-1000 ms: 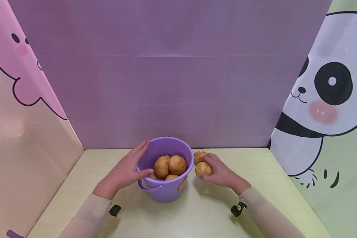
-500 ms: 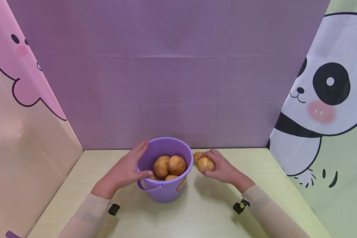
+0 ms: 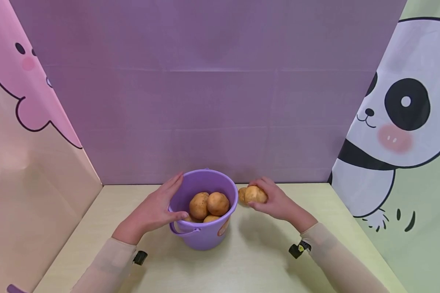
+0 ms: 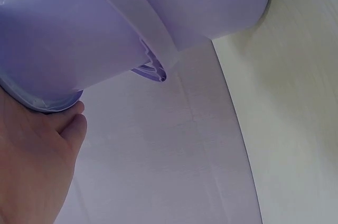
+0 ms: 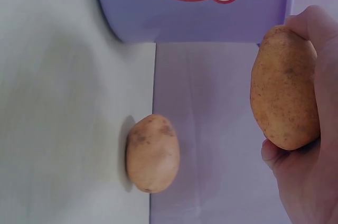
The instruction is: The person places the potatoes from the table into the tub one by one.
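A purple bucket (image 3: 205,236) stands on the table with several potatoes (image 3: 199,205) inside. My left hand (image 3: 155,209) holds its rim at the left, thumb over the near edge and fingers along the far side. In the left wrist view, the fingertips (image 4: 75,126) are right at the rim. To the right of the bucket, my right hand (image 3: 276,201) grips a potato (image 3: 256,195) between thumb and fingers, raised above the table. Another potato (image 5: 153,153) lies on the table by the back wall, partly hidden behind the held one in the head view.
The bucket's handle (image 3: 185,233) hangs down at its near left side. A purple wall (image 3: 212,122) closes off the table's back edge, and printed walls (image 3: 392,183) flank both sides. A purple object (image 3: 15,289) shows at the bottom left.
My right hand has shifted slightly right and up with its potato, which now overlaps more of the potato behind. The left hand has stayed on the bucket.
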{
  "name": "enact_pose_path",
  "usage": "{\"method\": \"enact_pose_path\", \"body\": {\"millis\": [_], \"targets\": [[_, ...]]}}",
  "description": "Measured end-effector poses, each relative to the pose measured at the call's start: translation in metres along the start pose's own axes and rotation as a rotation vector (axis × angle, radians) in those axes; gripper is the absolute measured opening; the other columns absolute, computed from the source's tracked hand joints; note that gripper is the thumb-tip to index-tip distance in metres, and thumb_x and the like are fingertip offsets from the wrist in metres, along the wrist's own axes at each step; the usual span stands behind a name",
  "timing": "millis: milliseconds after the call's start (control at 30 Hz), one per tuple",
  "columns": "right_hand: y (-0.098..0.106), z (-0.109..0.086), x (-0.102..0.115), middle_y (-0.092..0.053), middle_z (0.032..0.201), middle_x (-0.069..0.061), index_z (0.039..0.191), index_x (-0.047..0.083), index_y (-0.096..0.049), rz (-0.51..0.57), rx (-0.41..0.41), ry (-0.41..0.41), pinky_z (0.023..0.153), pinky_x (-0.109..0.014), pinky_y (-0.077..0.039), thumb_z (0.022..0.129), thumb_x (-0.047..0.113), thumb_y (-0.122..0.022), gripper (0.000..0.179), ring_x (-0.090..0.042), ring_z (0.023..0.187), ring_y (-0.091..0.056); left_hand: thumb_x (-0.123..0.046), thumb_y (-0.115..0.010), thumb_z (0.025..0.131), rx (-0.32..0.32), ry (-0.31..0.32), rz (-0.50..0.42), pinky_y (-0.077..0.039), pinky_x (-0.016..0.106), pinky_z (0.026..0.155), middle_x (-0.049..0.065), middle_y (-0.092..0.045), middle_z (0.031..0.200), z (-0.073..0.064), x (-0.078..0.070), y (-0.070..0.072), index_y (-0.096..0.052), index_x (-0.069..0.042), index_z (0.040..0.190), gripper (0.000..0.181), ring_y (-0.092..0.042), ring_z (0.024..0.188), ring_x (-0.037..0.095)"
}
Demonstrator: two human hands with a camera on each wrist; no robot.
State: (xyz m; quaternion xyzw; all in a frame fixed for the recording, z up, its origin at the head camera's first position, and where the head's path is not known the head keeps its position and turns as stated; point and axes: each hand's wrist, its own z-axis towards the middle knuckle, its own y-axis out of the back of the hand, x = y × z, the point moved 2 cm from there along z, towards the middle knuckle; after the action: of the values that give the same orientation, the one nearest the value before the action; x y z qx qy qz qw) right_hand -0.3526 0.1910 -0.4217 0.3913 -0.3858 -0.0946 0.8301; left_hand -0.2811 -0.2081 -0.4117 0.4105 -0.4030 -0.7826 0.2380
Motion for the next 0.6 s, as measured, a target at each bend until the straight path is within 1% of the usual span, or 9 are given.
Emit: {"method": "enact_pose_path", "body": {"millis": [67, 167, 300, 467, 600], "targets": [[0.002, 0.002, 0.003, -0.059, 0.119, -0.001, 0.132, 0.02, -0.069, 0.005, 0.003, 0.002, 0.079, -0.034, -0.06, 0.093, 0.023, -0.088, 0.043, -0.02, 0.101, -0.059, -0.093, -0.062, 0.086, -0.004, -0.002, -0.002, -0.032, 0.068, 0.127, 0.016, -0.017, 0.184, 0.0, 0.0, 0.0, -0.024, 0.003, 0.173, 0.135, -0.024, 0.165, 0.046], [0.005, 0.006, 0.009, -0.059, 0.12, -0.001, 0.131, 0.02, -0.069, 0.003, 0.005, 0.008, 0.08, -0.034, -0.06, 0.093, 0.023, -0.088, 0.043, -0.02, 0.101, -0.06, -0.092, -0.063, 0.087, -0.011, -0.005, 0.0, -0.032, 0.067, 0.127, 0.016, -0.018, 0.184, 0.0, 0.0, 0.0, -0.025, 0.004, 0.173, 0.134, -0.025, 0.166, 0.045], [0.008, 0.011, 0.018, -0.06, 0.12, -0.001, 0.132, 0.02, -0.07, 0.009, 0.006, 0.015, 0.081, -0.036, -0.06, 0.092, 0.024, -0.089, 0.044, -0.02, 0.103, -0.06, -0.094, -0.06, 0.086, -0.018, -0.006, 0.005, -0.032, 0.067, 0.127, 0.017, -0.02, 0.183, -0.001, 0.0, 0.0, -0.027, 0.004, 0.172, 0.135, -0.026, 0.165, 0.045], [0.009, 0.018, 0.028, -0.06, 0.121, 0.001, 0.132, 0.021, -0.07, -0.01, 0.016, 0.05, 0.084, -0.037, -0.059, 0.094, 0.028, -0.089, 0.043, -0.02, 0.107, -0.059, -0.085, -0.069, 0.089, -0.026, -0.004, -0.001, -0.032, 0.067, 0.127, 0.018, -0.022, 0.182, -0.001, 0.001, -0.001, -0.028, 0.005, 0.171, 0.129, -0.027, 0.165, 0.045], [0.01, 0.024, 0.034, -0.06, 0.121, 0.003, 0.131, 0.023, -0.07, -0.016, 0.025, 0.076, 0.085, -0.038, -0.06, 0.094, 0.029, -0.089, 0.042, -0.019, 0.109, -0.058, -0.087, -0.066, 0.089, -0.033, -0.007, -0.007, -0.032, 0.067, 0.128, 0.017, -0.021, 0.183, -0.001, 0.001, -0.002, -0.028, 0.005, 0.171, 0.13, -0.027, 0.165, 0.045]]}}
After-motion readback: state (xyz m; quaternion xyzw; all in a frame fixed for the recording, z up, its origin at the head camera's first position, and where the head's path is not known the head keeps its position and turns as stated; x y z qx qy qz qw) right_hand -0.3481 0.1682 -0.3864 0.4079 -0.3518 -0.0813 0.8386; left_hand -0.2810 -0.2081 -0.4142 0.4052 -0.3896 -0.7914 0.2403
